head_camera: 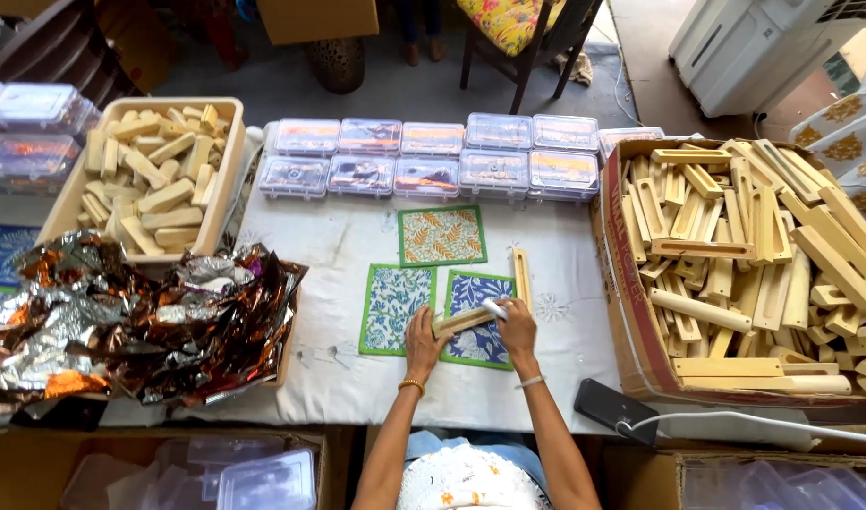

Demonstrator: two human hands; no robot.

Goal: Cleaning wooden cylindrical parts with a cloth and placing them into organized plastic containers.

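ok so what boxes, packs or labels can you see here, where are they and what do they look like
Clear lidded boxes: two rows at the table's far edge, orange-toned inserts.
Cardboard box: right, brown, full of wooden pieces.
Beige tray: far left, holding wooden blocks.
Foil wrapping: left, crumpled silver and copper.

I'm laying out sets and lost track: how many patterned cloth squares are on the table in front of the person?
3: an orange-leaf square at the back, a teal floral square front left, and a blue floral square front right, partly under both hands.
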